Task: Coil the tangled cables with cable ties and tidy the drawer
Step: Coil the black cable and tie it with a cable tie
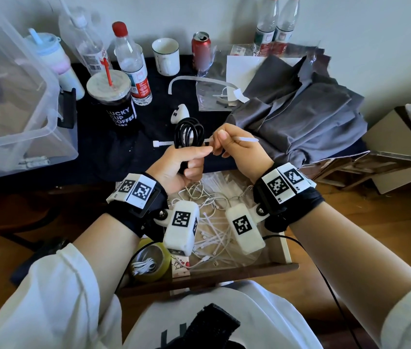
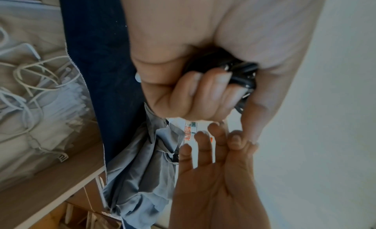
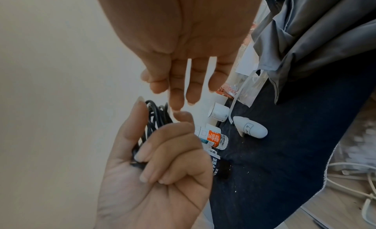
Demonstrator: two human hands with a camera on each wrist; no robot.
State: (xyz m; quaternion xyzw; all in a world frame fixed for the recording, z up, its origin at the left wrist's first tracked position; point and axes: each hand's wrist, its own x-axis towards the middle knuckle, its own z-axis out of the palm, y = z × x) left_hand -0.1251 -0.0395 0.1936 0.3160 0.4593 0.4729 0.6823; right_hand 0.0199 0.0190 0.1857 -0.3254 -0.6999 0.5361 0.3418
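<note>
One coiled black cable [image 1: 189, 132] stands up out of the left hand [image 1: 179, 165], whose grip is curled tight round its lower end, above the counter's near edge. One white cable tie [image 1: 246, 139] runs through the coil; the right hand [image 1: 237, 149] pinches it between thumb and forefinger. Four clear bottles, roughly, line the counter's far edge by the white wall. The open drawer [image 1: 287, 250] below holds loose white cables [image 1: 209, 197] and ties.

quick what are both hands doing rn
Left hand: grips the coiled black cable.
Right hand: pinches the white cable tie.
</note>
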